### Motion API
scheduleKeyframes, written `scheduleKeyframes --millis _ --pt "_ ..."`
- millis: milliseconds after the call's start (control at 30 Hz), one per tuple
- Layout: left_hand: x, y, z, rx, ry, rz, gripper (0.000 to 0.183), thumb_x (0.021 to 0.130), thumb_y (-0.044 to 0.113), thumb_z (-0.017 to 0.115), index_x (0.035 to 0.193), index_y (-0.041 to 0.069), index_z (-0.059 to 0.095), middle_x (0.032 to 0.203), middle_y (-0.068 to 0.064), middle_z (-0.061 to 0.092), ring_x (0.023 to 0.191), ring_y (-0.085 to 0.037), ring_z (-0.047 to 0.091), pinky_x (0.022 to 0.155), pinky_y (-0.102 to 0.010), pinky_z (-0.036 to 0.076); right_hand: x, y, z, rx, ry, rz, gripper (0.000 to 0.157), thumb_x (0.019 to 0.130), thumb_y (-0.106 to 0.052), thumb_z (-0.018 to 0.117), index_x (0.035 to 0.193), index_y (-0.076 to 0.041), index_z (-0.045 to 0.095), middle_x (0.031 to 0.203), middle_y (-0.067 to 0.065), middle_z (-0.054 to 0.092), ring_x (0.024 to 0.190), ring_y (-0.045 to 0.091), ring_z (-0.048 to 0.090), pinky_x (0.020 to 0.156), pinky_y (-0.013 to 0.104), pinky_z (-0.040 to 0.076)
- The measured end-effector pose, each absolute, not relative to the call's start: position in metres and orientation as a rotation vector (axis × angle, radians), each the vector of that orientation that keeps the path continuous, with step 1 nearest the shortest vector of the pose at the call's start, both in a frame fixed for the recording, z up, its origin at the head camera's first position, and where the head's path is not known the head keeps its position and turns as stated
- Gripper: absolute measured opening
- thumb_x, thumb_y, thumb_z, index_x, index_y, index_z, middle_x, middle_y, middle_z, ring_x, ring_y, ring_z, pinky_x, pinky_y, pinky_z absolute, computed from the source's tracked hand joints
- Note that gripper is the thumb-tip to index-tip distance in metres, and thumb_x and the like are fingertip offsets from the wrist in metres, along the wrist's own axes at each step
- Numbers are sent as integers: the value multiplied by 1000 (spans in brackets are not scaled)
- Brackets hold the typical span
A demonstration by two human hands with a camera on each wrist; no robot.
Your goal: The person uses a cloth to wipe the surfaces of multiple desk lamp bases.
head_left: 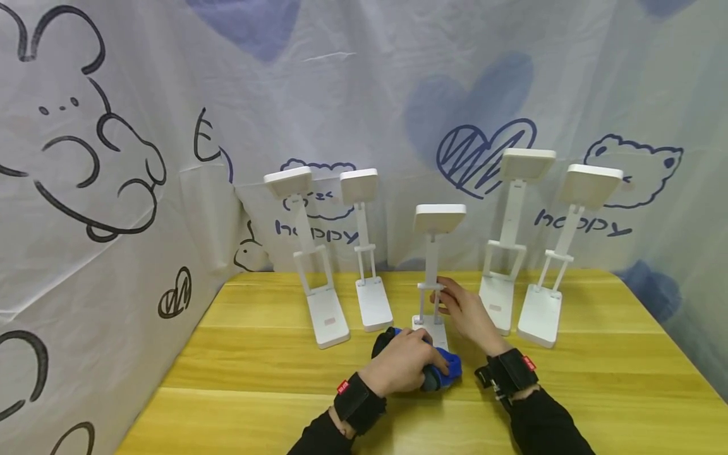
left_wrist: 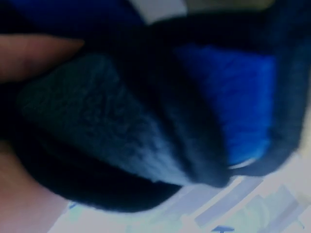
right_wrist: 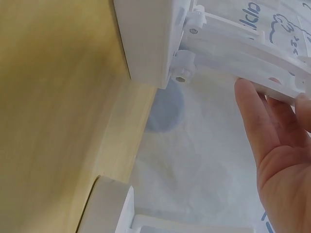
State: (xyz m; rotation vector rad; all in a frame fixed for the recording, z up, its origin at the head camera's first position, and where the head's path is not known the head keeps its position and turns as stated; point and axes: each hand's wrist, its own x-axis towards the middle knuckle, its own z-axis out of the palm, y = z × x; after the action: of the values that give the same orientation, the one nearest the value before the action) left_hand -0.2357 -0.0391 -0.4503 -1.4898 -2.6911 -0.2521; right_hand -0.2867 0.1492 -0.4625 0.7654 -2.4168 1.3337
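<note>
A white folding phone stand [head_left: 431,253] stands upright in the middle of the table. My right hand [head_left: 467,318] is at its right side, with fingers and thumb around one thin leg [right_wrist: 277,90] below the crossbar. My left hand [head_left: 402,361] grips a bunched blue and dark grey cloth [head_left: 450,368] at the front of the stand's base [head_left: 440,335]. Up close in the left wrist view, the cloth [left_wrist: 238,102] shows a thick dark border and fuzzy folds. Part of the base is hidden behind the left hand and cloth.
Two similar white stands [head_left: 330,319] [head_left: 374,303] are on the left. Two more stands [head_left: 497,303] [head_left: 540,316] are on the right, the nearer one close to my right hand. A patterned white curtain [head_left: 387,95] hangs behind the yellow wood table [head_left: 244,379].
</note>
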Motion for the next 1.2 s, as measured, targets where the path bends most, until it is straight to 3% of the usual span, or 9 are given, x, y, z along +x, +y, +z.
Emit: scheduleKeyframes --millis 300,533,900,1200 --pt "-239 -58 -441 -1470 -2787 -274 35 80 2 67 91 34 77 92 15 70 86 -7 55 78 -25 47 -281 147 -455 745 -2449 1348 35 101 -5 39 135 -4 43 104 25 62 102 34 60 82 35 55" --pt "-244 -66 -443 -1332 -2790 -256 30 81 4 66 89 30 78 91 11 70 89 -11 57 86 -34 48 -287 148 -462 753 -2414 1328 33 99 -2 40 132 0 47 99 26 64 97 37 62 76 39 58" --pt "-250 -70 -450 -1175 -2725 -185 29 81 5 67 93 30 77 93 11 71 98 -19 54 86 -40 46 -287 147 -461 755 -2418 1340 32 99 -2 40 131 -1 47 99 25 64 97 38 62 75 37 58" --pt "-257 -63 -463 -1127 -2605 -78 31 81 8 69 103 30 75 111 10 69 98 -18 53 83 -40 47 -288 148 -462 753 -2416 1355 32 100 -3 40 131 -2 48 99 26 64 99 37 61 77 40 57"
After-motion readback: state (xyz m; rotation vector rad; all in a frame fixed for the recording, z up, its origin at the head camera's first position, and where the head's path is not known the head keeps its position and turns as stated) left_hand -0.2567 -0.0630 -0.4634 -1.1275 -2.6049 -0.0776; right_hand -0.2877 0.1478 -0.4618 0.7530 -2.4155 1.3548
